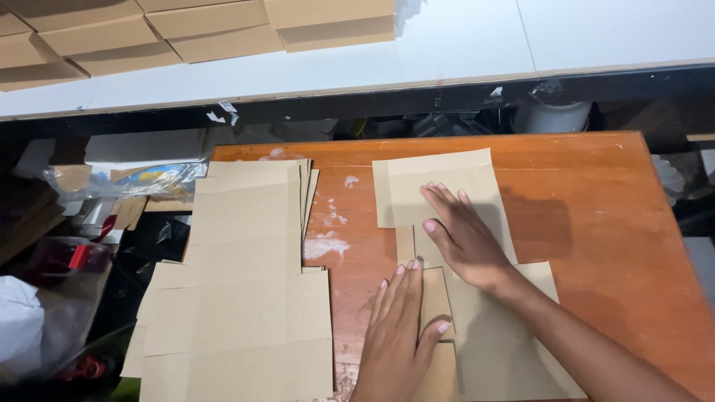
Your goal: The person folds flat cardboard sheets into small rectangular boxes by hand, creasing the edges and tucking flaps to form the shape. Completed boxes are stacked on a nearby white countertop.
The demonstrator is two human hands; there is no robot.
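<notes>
Tan closed cardboard boxes (171, 30) sit stacked along the white shelf (462, 37) at top left.

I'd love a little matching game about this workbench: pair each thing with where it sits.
Things:
1. left hand
2. stack of flat cardboard blanks
3. folded cardboard boxes
4. right hand

Places:
A. white shelf at the back
B. left part of the wooden table
C. narrow flap of the single cardboard blank
D. upper panel of that blank

Pairs: 1-C, 2-B, 3-A, 4-D
</notes>
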